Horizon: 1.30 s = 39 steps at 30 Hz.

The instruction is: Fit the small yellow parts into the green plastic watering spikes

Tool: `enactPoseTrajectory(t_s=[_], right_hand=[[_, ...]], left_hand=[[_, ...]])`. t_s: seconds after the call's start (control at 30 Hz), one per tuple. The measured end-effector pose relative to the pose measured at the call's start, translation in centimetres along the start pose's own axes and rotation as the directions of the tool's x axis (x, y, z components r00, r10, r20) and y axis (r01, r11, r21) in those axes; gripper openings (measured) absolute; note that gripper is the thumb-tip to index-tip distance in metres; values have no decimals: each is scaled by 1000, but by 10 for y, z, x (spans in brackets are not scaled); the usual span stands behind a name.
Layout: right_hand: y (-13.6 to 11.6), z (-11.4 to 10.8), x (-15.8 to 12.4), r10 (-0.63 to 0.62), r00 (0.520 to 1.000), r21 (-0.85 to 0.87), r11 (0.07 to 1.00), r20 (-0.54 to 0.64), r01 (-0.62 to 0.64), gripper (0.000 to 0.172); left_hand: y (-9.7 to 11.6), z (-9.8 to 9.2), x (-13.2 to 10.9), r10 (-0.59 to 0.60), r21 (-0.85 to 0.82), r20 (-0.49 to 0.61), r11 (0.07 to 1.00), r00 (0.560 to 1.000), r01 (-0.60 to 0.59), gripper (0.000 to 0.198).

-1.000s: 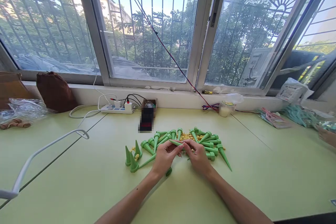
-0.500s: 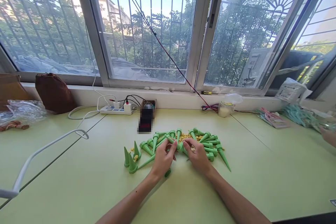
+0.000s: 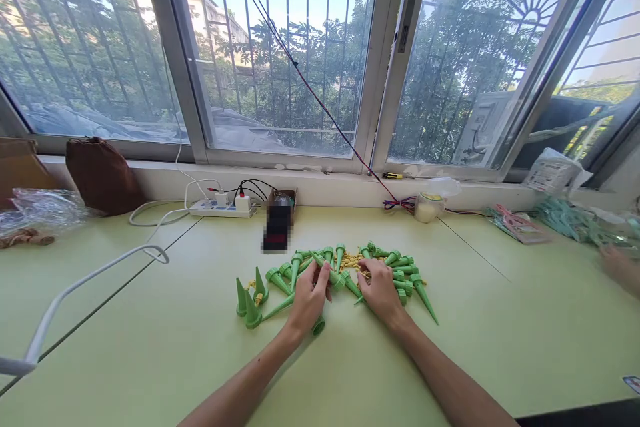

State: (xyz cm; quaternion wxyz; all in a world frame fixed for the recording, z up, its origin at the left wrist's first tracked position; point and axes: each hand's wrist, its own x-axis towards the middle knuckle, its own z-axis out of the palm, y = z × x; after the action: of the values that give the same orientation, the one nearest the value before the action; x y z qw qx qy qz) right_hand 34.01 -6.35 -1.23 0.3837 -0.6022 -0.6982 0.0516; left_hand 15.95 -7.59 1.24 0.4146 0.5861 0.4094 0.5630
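Note:
A pile of green plastic cone spikes lies on the pale green table, mixed with small yellow pieces. My left hand is closed round one green spike that points up and left. My right hand rests on the pile with its fingertips curled among the yellow pieces; what they pinch is hidden. Three spikes stand upright to the left of my left hand. A green cap lies just below my left wrist.
A small black device and a white power strip sit by the window sill. A white cable loop crosses the left side. A brown pouch and a plastic bag lie far left. Another person's hand shows at the right edge.
Both hands slid a little farther into the pile. The held spike swung from lying level to pointing up-left. My right hand let go of it and reached onto the yellow pieces.

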Motion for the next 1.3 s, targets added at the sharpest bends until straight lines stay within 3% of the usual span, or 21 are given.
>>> enactPoseTrajectory(t_s=[0.43,1.3], right_hand=[[4,5,-1,-23,999,-122,992,27,26,27],[2,0,0,-30,997,-108,993,69,38,20]], left_hand=[[6,1,-1,-28,-21,6,999,1000,28,48],[7,0,-2,-39,0,46,999,998,39,44]])
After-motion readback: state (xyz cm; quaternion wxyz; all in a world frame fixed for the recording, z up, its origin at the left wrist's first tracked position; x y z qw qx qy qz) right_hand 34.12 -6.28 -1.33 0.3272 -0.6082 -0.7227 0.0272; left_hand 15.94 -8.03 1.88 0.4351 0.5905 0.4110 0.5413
